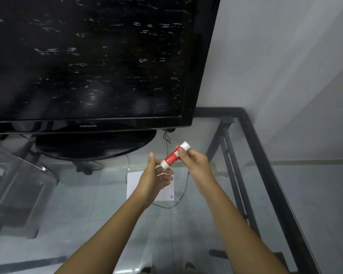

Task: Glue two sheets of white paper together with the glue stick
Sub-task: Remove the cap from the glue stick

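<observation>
A red and white glue stick (173,156) is held tilted above the glass table, its white ends showing at top right and bottom left. My right hand (194,161) grips its upper half. My left hand (156,175) is open just below the stick's lower end, fingers spread, fingertips close to that end; I cannot tell if they touch it. White paper (132,183) lies flat on the glass under my left hand, which partly hides it. Whether it is one sheet or two I cannot tell.
A large black television (91,62) stands on its oval base (95,144) at the back of the glass table. The table's black metal frame (265,161) runs along the right side. A thin black cable (181,196) loops near the paper. A grey wall rises on the right.
</observation>
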{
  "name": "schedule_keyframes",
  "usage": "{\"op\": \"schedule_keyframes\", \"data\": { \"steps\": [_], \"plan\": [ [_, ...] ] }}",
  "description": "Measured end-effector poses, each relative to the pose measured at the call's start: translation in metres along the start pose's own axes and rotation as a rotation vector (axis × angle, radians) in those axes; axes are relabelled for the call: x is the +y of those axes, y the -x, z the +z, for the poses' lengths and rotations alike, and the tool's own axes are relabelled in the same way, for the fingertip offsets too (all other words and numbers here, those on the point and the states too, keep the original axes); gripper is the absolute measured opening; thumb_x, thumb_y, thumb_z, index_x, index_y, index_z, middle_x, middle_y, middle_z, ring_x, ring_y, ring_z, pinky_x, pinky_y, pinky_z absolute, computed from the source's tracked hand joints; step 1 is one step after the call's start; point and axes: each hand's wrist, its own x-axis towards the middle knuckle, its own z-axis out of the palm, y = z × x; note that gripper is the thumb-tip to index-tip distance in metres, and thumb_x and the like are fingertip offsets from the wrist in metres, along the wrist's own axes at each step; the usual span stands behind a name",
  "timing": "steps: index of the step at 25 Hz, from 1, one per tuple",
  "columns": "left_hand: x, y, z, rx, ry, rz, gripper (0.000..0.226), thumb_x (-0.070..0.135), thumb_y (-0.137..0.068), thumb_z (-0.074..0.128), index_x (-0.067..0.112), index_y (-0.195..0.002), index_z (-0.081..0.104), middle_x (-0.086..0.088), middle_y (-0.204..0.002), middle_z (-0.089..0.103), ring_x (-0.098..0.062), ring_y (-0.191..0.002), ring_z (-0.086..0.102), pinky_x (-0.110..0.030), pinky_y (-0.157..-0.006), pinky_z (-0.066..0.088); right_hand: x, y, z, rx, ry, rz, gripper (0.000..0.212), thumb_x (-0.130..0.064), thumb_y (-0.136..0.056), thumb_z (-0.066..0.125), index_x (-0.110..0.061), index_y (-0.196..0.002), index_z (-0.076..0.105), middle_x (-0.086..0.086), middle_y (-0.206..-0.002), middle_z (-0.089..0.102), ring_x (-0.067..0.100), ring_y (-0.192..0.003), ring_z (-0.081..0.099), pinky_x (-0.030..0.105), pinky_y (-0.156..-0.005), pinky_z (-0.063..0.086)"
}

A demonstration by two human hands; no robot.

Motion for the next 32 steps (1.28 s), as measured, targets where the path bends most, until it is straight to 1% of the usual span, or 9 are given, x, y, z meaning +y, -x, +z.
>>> {"op": "schedule_keyframes", "data": {
  "steps": [3,7,11,13,16,18,23,29,32],
  "plan": [
    [0.004,0.002,-0.004,-0.041,0.186,-0.078,0.035,0.046,-0.09,0.048,0.013,-0.091,0.058,-0.004,-0.059,0.063,-0.01,-0.052,0.057,-0.019,-0.054,0.051,-0.002,0.005,0.002,-0.007,-0.021,0.007,0.022,-0.045,-0.083,0.059,-0.027,-0.091,0.069,-0.005,-0.097,0.073,0.001,-0.094,0.065,0.008,-0.07,0.044],
    [0.005,0.009,-0.006,-0.086,0.044,0.095,0.028,0.041,-0.075,0.067,0.016,-0.086,0.061,0.002,-0.071,0.067,-0.009,-0.065,0.06,-0.017,-0.065,0.052,-0.004,0.009,0.003,0.053,-0.038,-0.007,0.021,-0.045,-0.083,0.06,-0.027,-0.087,0.07,-0.004,-0.092,0.073,0.004,-0.092,0.066,0.014,-0.075,0.044],
    [0.002,0.008,-0.016,0.132,-0.888,0.894,0.017,0.015,-0.08,0.071,0.012,-0.088,0.056,-0.003,-0.086,0.065,-0.011,-0.082,0.052,-0.018,-0.065,0.045,0.0,0.016,0.009,0.088,-0.083,0.036,0.027,-0.051,-0.078,0.061,-0.026,-0.084,0.071,-0.004,-0.088,0.073,0.007,-0.091,0.066,0.017,-0.079,0.046],
    [-0.002,0.009,-0.017,0.182,-1.028,1.058,0.024,0.011,-0.077,0.07,0.012,-0.095,0.053,-0.007,-0.092,0.062,-0.015,-0.086,0.049,-0.022,-0.069,0.044,0.0,0.019,0.014,0.101,-0.122,0.044,0.03,-0.054,-0.074,0.061,-0.026,-0.08,0.072,-0.006,-0.084,0.072,0.006,-0.087,0.067,0.016,-0.076,0.048],
    [0.009,0.02,-0.01,-0.028,-0.393,0.417,0.032,0.045,-0.081,0.062,0.026,-0.104,0.051,0.003,-0.088,0.066,-0.009,-0.074,0.061,-0.022,-0.07,0.049,-0.004,0.023,0.015,0.111,-0.143,-0.002,0.025,-0.054,-0.07,0.062,-0.031,-0.07,0.073,-0.01,-0.075,0.072,0.001,-0.081,0.067,0.01,-0.068,0.049],
    [0.011,0.018,-0.012,-0.094,-0.192,0.251,0.034,0.051,-0.081,0.057,0.021,-0.096,0.057,0.001,-0.074,0.069,-0.01,-0.064,0.062,-0.028,-0.069,0.05,-0.005,0.024,0.014,0.112,-0.131,-0.02,0.021,-0.051,-0.073,0.063,-0.032,-0.069,0.072,-0.007,-0.077,0.073,0.002,-0.082,0.067,0.008,-0.067,0.048],
    [0.009,0.019,-0.015,-0.113,-0.173,0.385,0.014,0.022,-0.08,0.069,0.026,-0.087,0.058,0.014,-0.09,0.068,-0.005,-0.087,0.064,-0.019,-0.073,0.051,-0.008,0.026,0.015,0.118,-0.116,-0.021,0.019,-0.047,-0.077,0.063,-0.03,-0.077,0.07,-0.008,-0.084,0.072,0.007,-0.089,0.066,0.008,-0.065,0.047],
    [0.014,0.018,-0.015,-0.075,-0.05,0.159,0.025,0.037,-0.088,0.056,0.013,-0.094,0.062,0.001,-0.072,0.069,-0.008,-0.064,0.062,-0.018,-0.066,0.051,-0.01,0.028,0.015,0.108,-0.127,-0.034,0.016,-0.045,-0.077,0.064,-0.03,-0.074,0.07,-0.002,-0.087,0.073,0.008,-0.09,0.066,0.013,-0.073,0.048],
    [0.014,0.021,-0.017,-0.104,-0.096,0.259,0.016,0.034,-0.075,0.068,0.024,-0.087,0.063,0.01,-0.081,0.069,-0.009,-0.081,0.063,-0.018,-0.072,0.05,-0.011,0.03,0.014,0.114,-0.129,-0.029,0.014,-0.044,-0.078,0.063,-0.032,-0.076,0.069,-0.012,-0.081,0.072,0.0,-0.084,0.066,0.004,-0.063,0.046]
  ]
}}
